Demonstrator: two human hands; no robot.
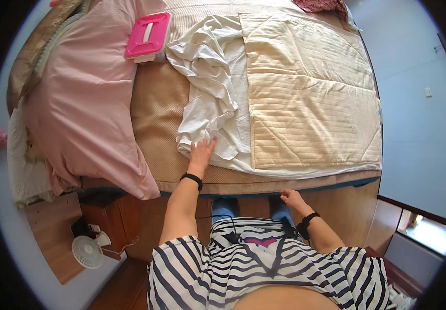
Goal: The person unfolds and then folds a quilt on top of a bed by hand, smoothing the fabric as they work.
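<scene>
A crumpled white cloth (211, 77) lies on a bed, over a flatter part of white fabric. My left hand (202, 152) rests on the cloth's near end with its fingers spread and grips nothing that I can see. To the right of the crumpled part, a cream quilted pad (312, 97) with fold creases lies flat on white fabric. My right hand (292, 199) hangs by the near edge of the mattress, its fingers partly curled and no object visible in it. Each wrist wears a black band.
A pink cloth (87, 100) covers the left part of the bed. Near the far side sits a plastic box with a pink lid (148, 35). A white fan (87, 252) stands low at the left, by a wooden cabinet (106, 217). Patterned reddish fabric (323, 6) lies at the far right.
</scene>
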